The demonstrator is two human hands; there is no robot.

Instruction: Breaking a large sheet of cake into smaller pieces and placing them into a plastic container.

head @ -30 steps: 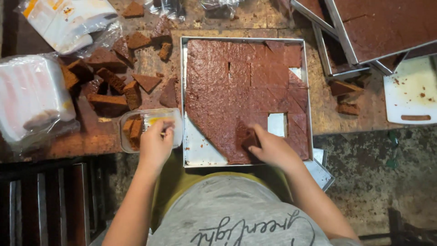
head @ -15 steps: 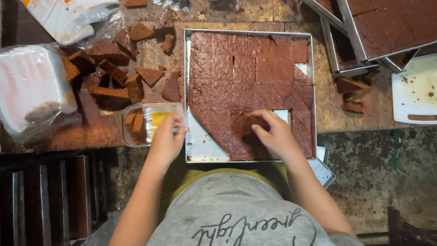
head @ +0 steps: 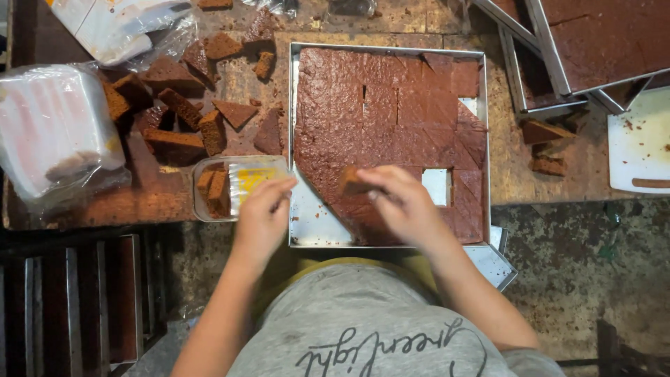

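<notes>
Your right hand (head: pixel 401 206) is pinched around a small brown cake piece (head: pixel 352 183), fingers closed on it, just above the cut slab in the square metal tray (head: pixel 300 230). Your left hand (head: pixel 264 209) rests on the near edge of the clear plastic container (head: pixel 241 183), fingers curled down onto its rim and steadying it rather than gripping hard.

By the look of it, you are at the step of carrying a cut piece from tray to container. The next move calls for a short sideways carry to the left, past the tray wall, then setting the piece down beside the two brown pieces (head: pixel 213 190) already standing at the container's left end. Keep the pinch light, since the crumb looks soft and could break.

The piece in your fingers is dark brown, blocky and mostly hidden by your fingertips. The slab it sits over is scored into squares and triangles, with a bare metal corner at the lower left and a square gap (head: pixel 436 185) just right of your hand.

Loose offcuts (head: pixel 185 115) lie heaped on the desk (head: pixel 544 185) left of the tray, beside a bagged stack of containers (head: pixel 56 132). More trays of cake (head: pixel 600 35) sit at the upper right, with a white board (head: pixel 638 143) below them.
</notes>
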